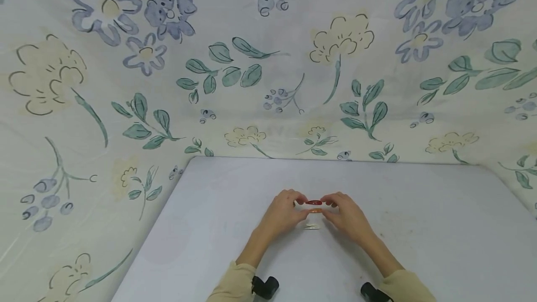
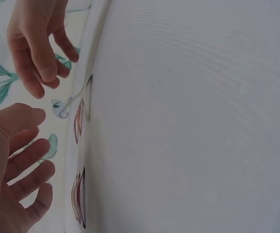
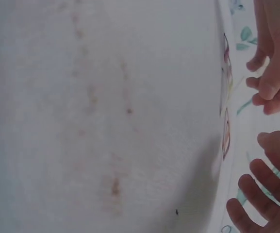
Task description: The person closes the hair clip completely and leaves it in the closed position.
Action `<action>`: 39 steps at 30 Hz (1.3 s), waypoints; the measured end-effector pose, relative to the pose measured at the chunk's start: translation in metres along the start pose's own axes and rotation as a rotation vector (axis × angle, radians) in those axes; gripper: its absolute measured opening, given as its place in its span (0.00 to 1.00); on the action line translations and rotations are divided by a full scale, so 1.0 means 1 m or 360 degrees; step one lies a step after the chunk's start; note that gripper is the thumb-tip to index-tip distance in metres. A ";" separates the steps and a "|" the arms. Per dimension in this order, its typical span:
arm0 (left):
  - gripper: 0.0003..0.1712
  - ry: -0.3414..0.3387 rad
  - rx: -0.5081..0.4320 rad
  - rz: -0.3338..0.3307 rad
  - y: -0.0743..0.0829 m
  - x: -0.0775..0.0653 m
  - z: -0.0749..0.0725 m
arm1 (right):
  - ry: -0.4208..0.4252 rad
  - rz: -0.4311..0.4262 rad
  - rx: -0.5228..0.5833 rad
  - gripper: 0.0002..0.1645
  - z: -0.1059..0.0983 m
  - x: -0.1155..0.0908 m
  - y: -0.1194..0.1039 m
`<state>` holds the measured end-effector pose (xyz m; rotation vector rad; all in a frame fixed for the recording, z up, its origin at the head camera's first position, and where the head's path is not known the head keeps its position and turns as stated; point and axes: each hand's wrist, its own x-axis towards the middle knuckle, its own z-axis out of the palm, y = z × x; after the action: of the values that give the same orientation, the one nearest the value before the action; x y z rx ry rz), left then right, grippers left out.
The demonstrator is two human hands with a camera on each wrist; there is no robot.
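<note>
In the head view a slim red hair clip (image 1: pixel 313 202) and an orange hair clip (image 1: pixel 315 210) lie one beyond the other, with pale hair clips (image 1: pixel 312 227) nearer the person. My left hand (image 1: pixel 286 211) is at their left ends and my right hand (image 1: pixel 346 216) at their right ends, thumbs and forefingers spread. The left wrist view shows the left hand (image 2: pixel 18 165) with loosely bent fingers, apart from a reddish group of clips (image 2: pixel 79 199) on the table. Relaxed fingers of the right hand (image 3: pixel 271 189) appear in the right wrist view, beside a brownish clip (image 3: pixel 226 138).
A white table (image 1: pixel 189 246) extends around the hands, with small brown marks (image 3: pixel 115 187) on its right side. Behind it hangs a flower-printed cloth (image 1: pixel 268 59). Dark wrist cameras (image 1: pixel 266 287) sit at both sleeves.
</note>
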<state>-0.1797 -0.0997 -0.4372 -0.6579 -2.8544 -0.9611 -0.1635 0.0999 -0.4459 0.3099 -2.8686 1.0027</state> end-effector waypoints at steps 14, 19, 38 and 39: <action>0.14 -0.0085 -0.0009 0.0001 0.000 -0.013 -0.004 | 0.0004 -0.0053 0.0100 0.20 0.004 -0.011 -0.005; 0.14 -0.0148 0.0020 0.0004 0.001 -0.015 -0.004 | 0.0004 -0.0078 0.0108 0.20 0.005 -0.015 -0.009; 0.08 -0.0065 0.0311 0.0208 0.004 -0.020 0.007 | 0.0010 -0.0066 0.0085 0.20 0.018 -0.020 -0.011; 0.08 -0.0056 0.0324 0.0222 0.004 -0.020 0.007 | 0.0004 -0.0067 0.0079 0.20 0.018 -0.020 -0.011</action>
<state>-0.1589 -0.1002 -0.4445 -0.8451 -2.8382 -0.6355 -0.1416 0.0837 -0.4562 0.3712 -2.8255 1.0675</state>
